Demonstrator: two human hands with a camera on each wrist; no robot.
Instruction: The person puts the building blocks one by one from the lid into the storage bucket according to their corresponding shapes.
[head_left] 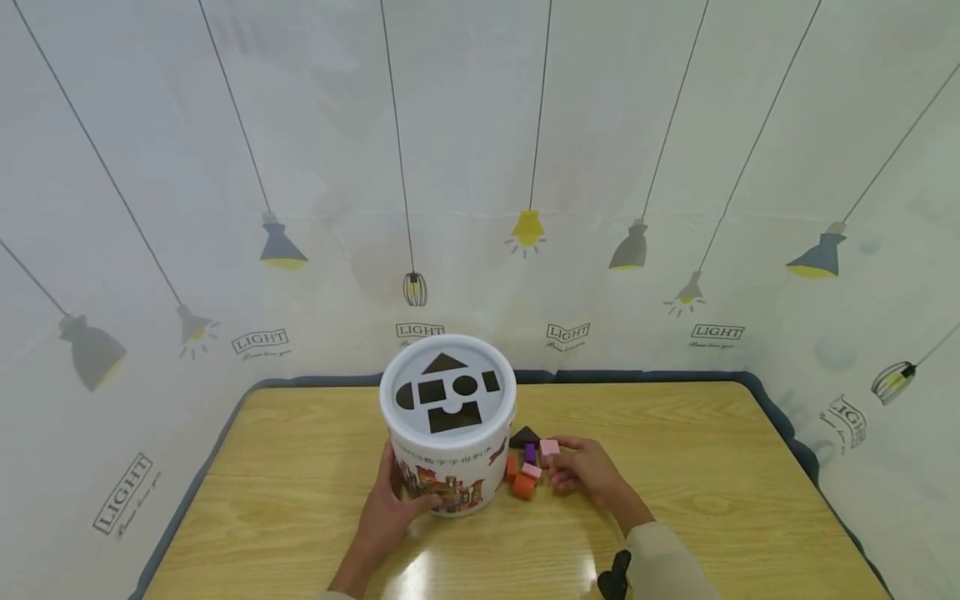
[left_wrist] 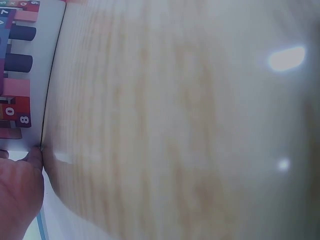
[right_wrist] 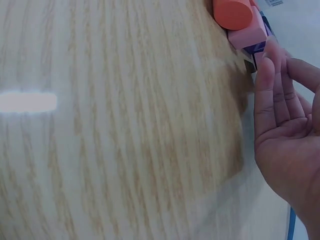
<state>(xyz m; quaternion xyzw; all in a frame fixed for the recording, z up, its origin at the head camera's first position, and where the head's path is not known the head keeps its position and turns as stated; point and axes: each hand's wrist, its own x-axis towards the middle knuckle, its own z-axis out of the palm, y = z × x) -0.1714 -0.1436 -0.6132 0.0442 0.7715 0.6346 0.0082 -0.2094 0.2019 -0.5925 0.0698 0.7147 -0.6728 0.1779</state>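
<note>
- Currently, I have the table (head_left: 690, 500) under everything, its glare liable to hide contact.
- On it stands the white bucket (head_left: 453, 458), upright; a hard knock could shift it.
- My left hand (head_left: 385, 510) grips its lower side, thumb in front; slackness there would let it turn.
- My right hand (head_left: 594, 471) pinches a pink block (head_left: 550, 447) to the bucket's right; an off-centre hold could drop it.
- Nearby, a sideways sweep could scatter the orange cylinder (head_left: 524, 487) and purple block (head_left: 530, 453).
</note>
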